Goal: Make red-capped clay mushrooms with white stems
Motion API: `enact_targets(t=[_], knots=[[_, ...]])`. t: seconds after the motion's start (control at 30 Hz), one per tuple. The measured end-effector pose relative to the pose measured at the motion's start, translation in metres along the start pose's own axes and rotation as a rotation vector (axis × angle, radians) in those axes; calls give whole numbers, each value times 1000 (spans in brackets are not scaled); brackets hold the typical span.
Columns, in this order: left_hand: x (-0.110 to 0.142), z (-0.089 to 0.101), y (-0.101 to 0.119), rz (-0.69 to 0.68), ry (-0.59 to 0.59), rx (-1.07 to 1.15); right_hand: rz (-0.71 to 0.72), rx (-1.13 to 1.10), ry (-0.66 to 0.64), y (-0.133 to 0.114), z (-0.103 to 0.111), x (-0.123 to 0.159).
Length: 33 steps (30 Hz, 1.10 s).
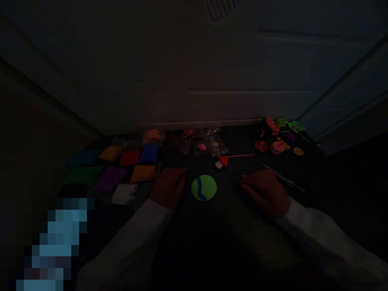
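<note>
In dim light, a flat green clay disc (210, 186) with a wavy blue strip (200, 188) lies on the dark table between my hands. My left hand (169, 186) rests to the left of it, fingers curled inward; whatever they may hold is hidden. On the disc's right, my right hand (266, 192) is closed with its fingertips together, beside a tiny pale piece (243, 175) too dark to make out. Open-bladed scissors (283, 178) lie just beyond that hand. Behind the disc is a small clay house-like shape with a red top (223, 161) and a thin pink stick (241, 155).
Several packets of coloured clay, among them an orange packet (143, 173) and a purple packet (109, 178), cover the left side. Clear bags (218, 146) line the back. Clay flowers (274, 126) and a pink clay piece (278, 147) sit back right, before a pale panel (227, 105).
</note>
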<state>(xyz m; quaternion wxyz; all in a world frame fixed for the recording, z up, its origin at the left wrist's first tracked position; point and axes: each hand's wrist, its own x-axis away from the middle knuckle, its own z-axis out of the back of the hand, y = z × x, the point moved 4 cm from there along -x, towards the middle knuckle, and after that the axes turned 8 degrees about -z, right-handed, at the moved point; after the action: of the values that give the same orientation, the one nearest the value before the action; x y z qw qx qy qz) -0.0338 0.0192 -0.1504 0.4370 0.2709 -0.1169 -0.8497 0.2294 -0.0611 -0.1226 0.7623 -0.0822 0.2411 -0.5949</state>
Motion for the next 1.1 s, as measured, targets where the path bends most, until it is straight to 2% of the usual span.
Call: enact_targets(t=[0.13,0.33,0.57,0.77,0.93,1.1], knots=[[-1,1,-2,-3,20,-18,175,90,-69,-13,-15,-3],[2,3,-2,-12,4,-67,280,136,-45,-16,-18,6],[4,5,1,-55,-53,-195,220,142,-100,-20,-15,5],[2,7,5,-57,-55,-195,217,168,-117,-21,-16,5],[0,9,7,-41,-86,-186,234,133,-132,-22,-14,7],[0,10,7,-24,-85,-185,142,15,-111,-16,-8,1]])
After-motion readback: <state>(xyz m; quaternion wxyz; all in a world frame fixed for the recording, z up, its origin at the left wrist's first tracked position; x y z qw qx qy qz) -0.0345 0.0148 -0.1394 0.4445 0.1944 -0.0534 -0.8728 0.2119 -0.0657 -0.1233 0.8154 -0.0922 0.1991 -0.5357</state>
